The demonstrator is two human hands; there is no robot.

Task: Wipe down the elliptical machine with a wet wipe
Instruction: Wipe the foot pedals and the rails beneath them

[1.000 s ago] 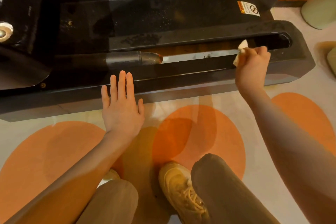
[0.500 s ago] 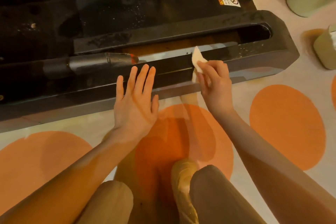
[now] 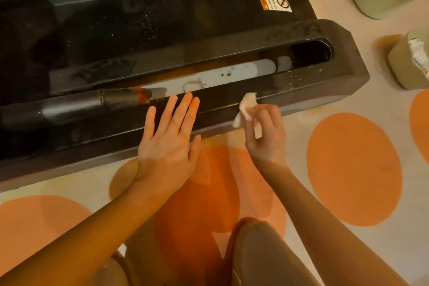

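We read this as the middle of the wiping step, on the near side rail of the long black plastic base of the elliptical machine (image 3: pixel 255 102), which stretches across the upper half of the view on a pale floor with large orange circles (image 3: pixel 352 167).

Going from the left: one grey metal roller arm (image 3: pixel 97 102) lies in the rail's open channel, its tip marked red. Next comes our left hand (image 3: pixel 169 139), fingers straight and spread, lying over the near rail of the machine; whether it presses down or hovers just above we cannot tell. Just beside it, our right hand (image 3: pixel 267 132) pinches one small crumpled white wet wipe (image 3: pixel 247 109) between thumb and curled fingers, the wipe touching the near rail's top edge. Farther right, one orange-and-white warning sticker (image 3: pixel 275 2) sits on the machine's upper deck, and two pale green rounded containers (image 3: pixel 411 62) stand on the floor past the machine's end.

Specks and smears show on the upper deck and the channel's edges, so we judge much is left. The next move, as we see it, calls for keeping the wipe flat against the rail and drawing it along its length, then folding to a fresh face for the dusty deck.

By count: two hands, one wipe, one machine, one roller arm, one sticker, two containers.
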